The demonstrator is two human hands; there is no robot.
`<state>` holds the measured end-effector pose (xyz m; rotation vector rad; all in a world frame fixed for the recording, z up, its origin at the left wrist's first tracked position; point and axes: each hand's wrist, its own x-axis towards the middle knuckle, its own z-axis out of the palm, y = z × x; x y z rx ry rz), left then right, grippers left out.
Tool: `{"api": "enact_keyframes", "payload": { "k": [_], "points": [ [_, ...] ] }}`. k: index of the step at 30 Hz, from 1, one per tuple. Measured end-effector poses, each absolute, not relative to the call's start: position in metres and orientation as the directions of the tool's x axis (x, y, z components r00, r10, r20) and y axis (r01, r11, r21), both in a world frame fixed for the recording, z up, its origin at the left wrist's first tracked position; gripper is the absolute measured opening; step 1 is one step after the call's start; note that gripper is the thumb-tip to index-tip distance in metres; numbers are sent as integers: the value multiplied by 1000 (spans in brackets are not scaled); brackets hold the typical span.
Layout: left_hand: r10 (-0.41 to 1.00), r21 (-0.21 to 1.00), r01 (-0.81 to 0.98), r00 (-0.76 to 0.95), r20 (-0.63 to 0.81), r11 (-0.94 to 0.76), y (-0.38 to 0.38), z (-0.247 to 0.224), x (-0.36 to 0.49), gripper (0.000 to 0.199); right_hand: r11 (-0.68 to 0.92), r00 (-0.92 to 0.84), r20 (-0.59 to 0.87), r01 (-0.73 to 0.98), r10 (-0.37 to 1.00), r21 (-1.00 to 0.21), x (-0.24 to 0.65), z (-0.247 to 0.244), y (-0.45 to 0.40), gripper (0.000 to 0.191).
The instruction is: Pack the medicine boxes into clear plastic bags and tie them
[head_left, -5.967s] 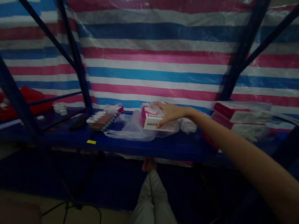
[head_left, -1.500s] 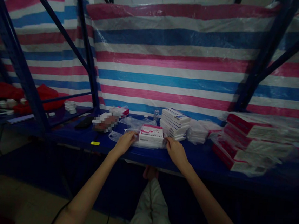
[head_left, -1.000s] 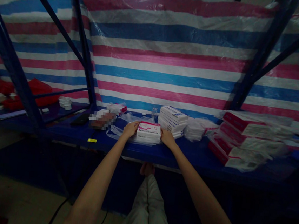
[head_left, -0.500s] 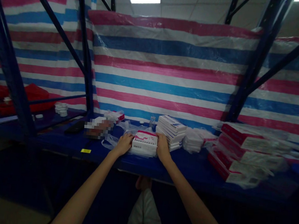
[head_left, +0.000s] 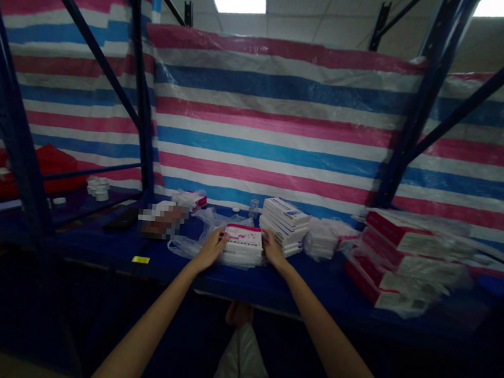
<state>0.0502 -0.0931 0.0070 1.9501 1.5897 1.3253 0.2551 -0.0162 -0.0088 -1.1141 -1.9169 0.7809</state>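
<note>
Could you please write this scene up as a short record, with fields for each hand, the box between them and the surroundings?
Left hand: fingers at the left side of the pink-and-white box
Right hand: at that box's right side
Grip: firmness cannot be told
Box position: flat, printed face up, with clear plastic around it
Behind, to the right: stack of white boxes
Far right: pile of red-and-white boxes in plastic
Surface: blue shelf, with a yellow label at its front
Backdrop: striped sheet
</note>
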Motion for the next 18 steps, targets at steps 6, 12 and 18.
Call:
{"api": "enact_keyframes", "payload": {
  "k": [6,12,18],
  "points": [
    [946,751,581,115,304,-313,-108,9,44,45,491,-508,262,394,821,-777,276,17,-38,61],
    [919,627,711,67,389,-317,-120,20,59,45,561,-711,98,455,696,-692,288,54,-41,83],
    [908,463,865,-22,418,-192,-124,37,78,48,588,-670,27,630,742,-508,275,67,-38,108]
  ]
}}
